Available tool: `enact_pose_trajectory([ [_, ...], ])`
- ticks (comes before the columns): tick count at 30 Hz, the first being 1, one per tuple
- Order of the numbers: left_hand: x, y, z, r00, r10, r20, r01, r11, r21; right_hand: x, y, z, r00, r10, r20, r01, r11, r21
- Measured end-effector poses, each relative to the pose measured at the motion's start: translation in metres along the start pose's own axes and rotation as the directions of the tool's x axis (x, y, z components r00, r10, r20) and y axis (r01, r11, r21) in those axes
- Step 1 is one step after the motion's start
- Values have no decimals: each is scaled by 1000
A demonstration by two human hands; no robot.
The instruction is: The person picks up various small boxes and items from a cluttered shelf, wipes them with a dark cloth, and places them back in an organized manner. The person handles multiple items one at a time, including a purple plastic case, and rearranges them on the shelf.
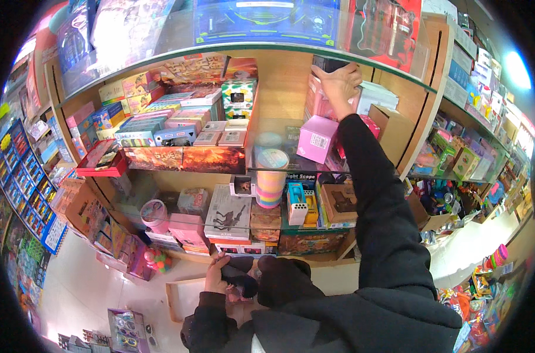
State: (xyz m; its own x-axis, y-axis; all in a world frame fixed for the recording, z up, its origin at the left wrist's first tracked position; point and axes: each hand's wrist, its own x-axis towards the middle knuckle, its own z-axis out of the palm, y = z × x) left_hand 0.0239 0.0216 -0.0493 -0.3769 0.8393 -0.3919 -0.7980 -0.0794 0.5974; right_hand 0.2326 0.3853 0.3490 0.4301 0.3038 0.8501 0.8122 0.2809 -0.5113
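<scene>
My right hand (341, 84) reaches up to the shelf under the glass pane. Its thumb and fingers span a dark box (331, 64) above a stack of pink boxes (317, 99). Just below my wrist, a plain pink cube-shaped box (317, 139) sits tilted near the shelf's front, with a printed label on its face. Low and close to my body, my left hand (216, 274) is closed around a dark grey object (236, 274); what it is cannot be made out. White boxes (377, 97) and a brown cardboard box (385, 130) stand right of my forearm.
A glass shelf edge (250, 47) crosses above my right hand. A pastel striped tub (271, 178) stands by the shelf front. Left of it, a printed display carton (186, 159) holds many small boxes. Sunglasses in a box (127, 328) and a shallow tray (186, 298) lie on the floor.
</scene>
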Motion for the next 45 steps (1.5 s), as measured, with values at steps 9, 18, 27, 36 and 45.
enact_pose_trajectory([
  [9, -9, 7, -27, 980, 197, 26, -199, 972, 122, 21, 6, 1, 991, 100, 89, -87, 986, -146],
  [18, -49, 37, 15, 738, 659, 143, -519, 420, 744, -36, 7, -106, 971, -179, 156, 82, 870, 485],
  [27, -137, 53, 130, 42, 747, 663, -544, -539, 642, -199, -36, -249, 449, -815, 367, 42, 429, 902],
  [36, -154, 83, 94, 433, 884, -174, -875, 459, 154, -296, -43, -277, 263, -707, 656, -735, 294, 611],
  [45, -151, 76, 61, 493, 863, -112, -807, 501, 312, -350, -22, -272, 218, -729, 649, -767, 283, 576],
])
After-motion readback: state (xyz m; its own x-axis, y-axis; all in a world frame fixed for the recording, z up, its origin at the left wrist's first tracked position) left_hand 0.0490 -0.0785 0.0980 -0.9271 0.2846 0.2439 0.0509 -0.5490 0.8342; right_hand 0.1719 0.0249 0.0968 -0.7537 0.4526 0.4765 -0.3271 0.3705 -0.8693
